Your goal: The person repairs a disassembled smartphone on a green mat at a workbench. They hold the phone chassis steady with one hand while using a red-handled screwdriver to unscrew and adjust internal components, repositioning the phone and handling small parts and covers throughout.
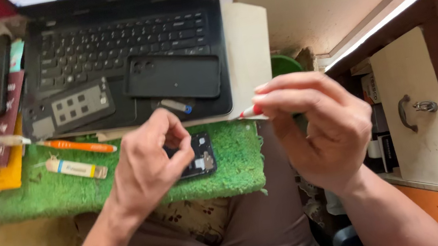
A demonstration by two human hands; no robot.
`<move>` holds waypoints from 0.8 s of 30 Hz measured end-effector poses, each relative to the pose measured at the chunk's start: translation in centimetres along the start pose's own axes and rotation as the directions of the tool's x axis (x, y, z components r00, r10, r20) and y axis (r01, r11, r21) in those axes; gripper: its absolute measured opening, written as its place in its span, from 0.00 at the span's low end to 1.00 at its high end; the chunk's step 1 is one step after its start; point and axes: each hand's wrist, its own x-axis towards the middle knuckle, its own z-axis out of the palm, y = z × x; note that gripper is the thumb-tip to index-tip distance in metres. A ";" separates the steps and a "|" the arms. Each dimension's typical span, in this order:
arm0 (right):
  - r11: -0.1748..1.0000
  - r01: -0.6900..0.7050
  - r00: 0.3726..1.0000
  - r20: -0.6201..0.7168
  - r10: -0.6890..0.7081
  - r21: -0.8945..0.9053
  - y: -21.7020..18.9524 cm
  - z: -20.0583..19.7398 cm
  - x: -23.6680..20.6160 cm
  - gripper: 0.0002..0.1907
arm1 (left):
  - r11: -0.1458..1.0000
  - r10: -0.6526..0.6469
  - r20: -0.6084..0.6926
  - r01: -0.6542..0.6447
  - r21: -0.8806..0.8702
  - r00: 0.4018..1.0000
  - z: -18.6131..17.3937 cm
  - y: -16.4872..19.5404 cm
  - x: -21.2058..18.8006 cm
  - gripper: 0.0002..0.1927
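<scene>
Left hand (pixel 149 163) is held palm-down, fingers curled inward, thumb and forefinger pinched tog. Right hand (pixel 319 124) is raised alongside, wrist bent, thumb and forefinger tips pressed tog., other fingers curved loosely. Both forearms are bare and angled in from below.

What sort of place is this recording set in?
Probably a small phone repair bench. A black phone back cover lies on an open laptop, an orange screwdriver rests on the green mat, and the left hand works on an opened phone.
</scene>
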 end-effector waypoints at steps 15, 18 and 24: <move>0.998 -0.044 0.997 -0.056 0.046 0.038 0.8 1.0 -0.3 0.04 | 0.950 0.262 -0.140 -0.230 0.212 0.955 -1.0 -3.7 5.7 0.04; 0.992 -0.057 0.998 -0.033 0.061 0.110 1.0 1.6 -0.3 0.06 | 0.951 0.287 -0.185 -0.258 0.168 0.940 -1.1 -3.8 5.0 0.05; 1.000 -0.015 0.978 0.209 0.013 0.008 1.0 4.2 -0.1 0.10 | 0.959 0.268 -0.128 -0.251 0.131 0.955 -1.1 -2.0 -0.3 0.12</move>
